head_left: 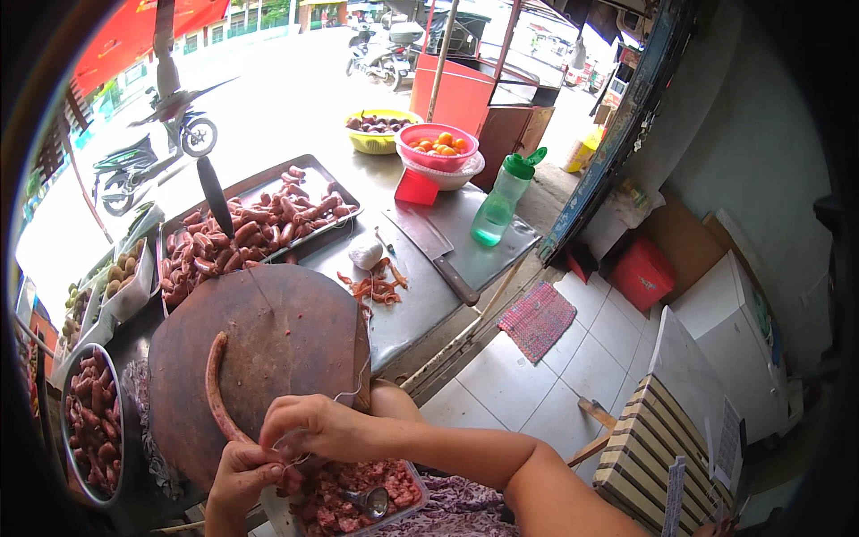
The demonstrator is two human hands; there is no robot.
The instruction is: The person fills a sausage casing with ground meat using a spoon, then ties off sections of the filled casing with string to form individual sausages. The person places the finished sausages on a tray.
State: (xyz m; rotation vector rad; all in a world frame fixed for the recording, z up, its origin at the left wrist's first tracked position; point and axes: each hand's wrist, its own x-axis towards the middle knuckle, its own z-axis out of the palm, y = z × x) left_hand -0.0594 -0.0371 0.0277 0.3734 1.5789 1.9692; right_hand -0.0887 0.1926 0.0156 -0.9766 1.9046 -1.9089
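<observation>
Left hand (240, 472) and right hand (309, 422) meet at the lower end of a long sausage (217, 387), which curves toward twelve o'clock over a round wooden board (304, 327). The left, thumb pointing toward three o'clock, pinches that end; the right, back upward and forearm slanting in from four o'clock, curls its fingertips closed on thin string (357, 390). Chopped meat (324, 508) and a spoon (377, 503) lie at four o'clock, heaped sausages (268, 224) at twelve.
</observation>
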